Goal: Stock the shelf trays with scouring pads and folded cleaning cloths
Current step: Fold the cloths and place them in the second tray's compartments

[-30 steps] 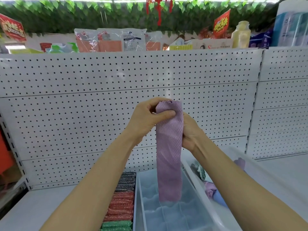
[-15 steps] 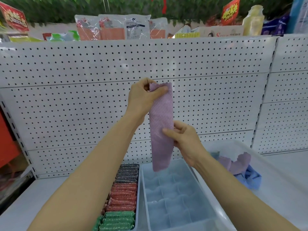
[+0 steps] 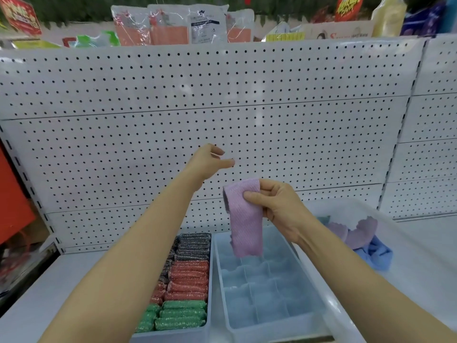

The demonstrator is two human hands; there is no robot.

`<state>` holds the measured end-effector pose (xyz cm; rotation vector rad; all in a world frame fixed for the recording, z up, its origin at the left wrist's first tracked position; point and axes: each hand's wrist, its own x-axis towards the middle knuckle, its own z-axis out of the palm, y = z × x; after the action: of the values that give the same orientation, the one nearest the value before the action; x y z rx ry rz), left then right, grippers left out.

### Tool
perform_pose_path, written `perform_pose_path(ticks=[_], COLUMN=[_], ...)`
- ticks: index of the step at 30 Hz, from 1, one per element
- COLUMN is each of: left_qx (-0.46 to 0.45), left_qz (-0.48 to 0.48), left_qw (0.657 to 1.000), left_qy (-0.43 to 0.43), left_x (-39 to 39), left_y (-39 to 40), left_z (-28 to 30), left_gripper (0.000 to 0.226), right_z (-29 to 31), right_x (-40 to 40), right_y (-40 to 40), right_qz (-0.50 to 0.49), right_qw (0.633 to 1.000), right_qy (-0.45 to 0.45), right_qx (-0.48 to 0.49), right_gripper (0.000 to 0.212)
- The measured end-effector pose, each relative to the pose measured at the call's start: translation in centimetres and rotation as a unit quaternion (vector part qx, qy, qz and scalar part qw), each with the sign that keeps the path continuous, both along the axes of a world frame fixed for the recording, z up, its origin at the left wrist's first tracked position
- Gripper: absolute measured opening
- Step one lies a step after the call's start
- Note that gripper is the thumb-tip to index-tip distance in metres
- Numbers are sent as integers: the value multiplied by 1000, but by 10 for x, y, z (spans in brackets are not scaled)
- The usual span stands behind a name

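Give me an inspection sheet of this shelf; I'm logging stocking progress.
Surface: white shelf deck, pegboard back.
Job's things: pink cloth hanging folded above the divided tray, whose cells look empty; scouring pads fill the left tray; loose cloths in the clear bin.
Clutter: nothing seen.
Grippers: right hand pinches the cloth; left hand open, holding nothing.
Cables: nothing seen.
Surroundings: packaged goods on top.

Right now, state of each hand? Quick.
Left hand: open, holding nothing, raised in front of the pegboard.
Right hand: closed on the folded purple cloth, which hangs above the divided tray.
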<state>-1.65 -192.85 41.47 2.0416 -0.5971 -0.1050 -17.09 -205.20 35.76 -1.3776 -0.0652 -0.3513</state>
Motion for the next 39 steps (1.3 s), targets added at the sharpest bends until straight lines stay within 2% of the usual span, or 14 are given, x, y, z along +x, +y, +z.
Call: perform_pose_path(ticks=[2,4,6,8,12,18,20,23,26,28,30,35,39], left_qx=[-19,-30,2,55,38,29,13,-18,-46,-62,-64,-86,-121], left_qz=[-46,-145,-241,-268,-192,-169,-144,-142,-139,-117,-91,-59,-114], left_qw=[998,989,970,962,979,983,987,988,988,990,993,993,983], left_qy=[-27,-26,1,-16,-61,-61,-68,-59,-49,-48,-51,-52,-83], left_x=[-10,-24,-39,-49,-51,-52,-51,-48,-44,-41,-36,-29,-40], left_y=[8,17,25,28,26,30,32,36,38,36,33,28,33], left_z=[3,8,12,13,7,6,7,12,15,14,10,-1,-1], left_gripper=[44,37,36,40,43,31,27,19,14,9,11,15,10], right_z=[1,2,3,6,13,9,8,3,-5,-12,-16,-21,-21], right_x=[2,5,8,9,11,16,16,18,21,24,27,30,36], right_y=[-2,-3,-3,-3,0,8,9,4,4,7,12,16,11], right_qz=[3,7,7,12,17,-66,-103,-151,-52,-15,-29,-12,-27], right_qw=[1000,1000,1000,1000,999,998,995,986,994,996,996,998,997], right_qy=[7,15,20,15,-7,11,19,29,42,50,43,59,66], right_qx=[11,20,13,10,32,-6,-7,-71,-88,-78,-77,-26,40], right_gripper=[25,25,26,27,25,13,23,49,62,53,42,35,27])
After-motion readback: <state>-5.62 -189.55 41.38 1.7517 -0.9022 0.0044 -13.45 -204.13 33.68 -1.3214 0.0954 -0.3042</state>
